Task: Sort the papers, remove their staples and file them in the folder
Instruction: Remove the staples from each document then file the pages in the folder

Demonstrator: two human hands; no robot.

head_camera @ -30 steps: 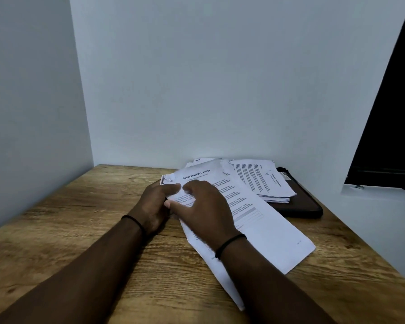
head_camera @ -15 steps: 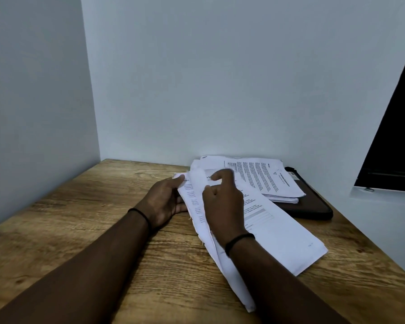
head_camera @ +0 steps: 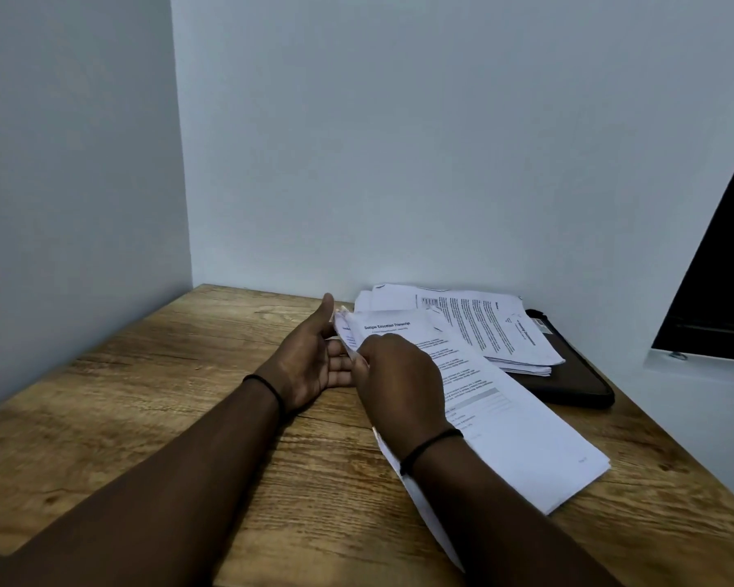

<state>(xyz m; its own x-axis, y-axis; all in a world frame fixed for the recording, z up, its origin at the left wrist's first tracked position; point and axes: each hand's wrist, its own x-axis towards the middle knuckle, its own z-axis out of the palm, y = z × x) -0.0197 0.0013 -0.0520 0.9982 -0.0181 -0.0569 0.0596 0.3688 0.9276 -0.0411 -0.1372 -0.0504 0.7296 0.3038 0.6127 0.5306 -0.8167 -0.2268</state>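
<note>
A stapled set of printed papers (head_camera: 501,421) lies at centre right of the frame on a wooden table (head_camera: 145,396). The left hand (head_camera: 310,358) cradles its top corner, palm up, thumb raised. The right hand (head_camera: 399,383) pinches that corner with curled fingers. Behind, at right, a paper stack (head_camera: 484,328) rests on a dark folder (head_camera: 568,379).

The light here is dim and cool, giving the walls (head_camera: 399,141) a blue-grey cast. My forearms read as near-silhouettes, detail lost in their shade. A soft shadow sits under my left hand (head_camera: 310,358) on the wooden desk (head_camera: 166,374). There is no glare (the paper (head_camera: 505,417) is the brightest thing). Small print blurs; the wall corner bows with wide-angle distortion. The far right is nearly black.
</note>
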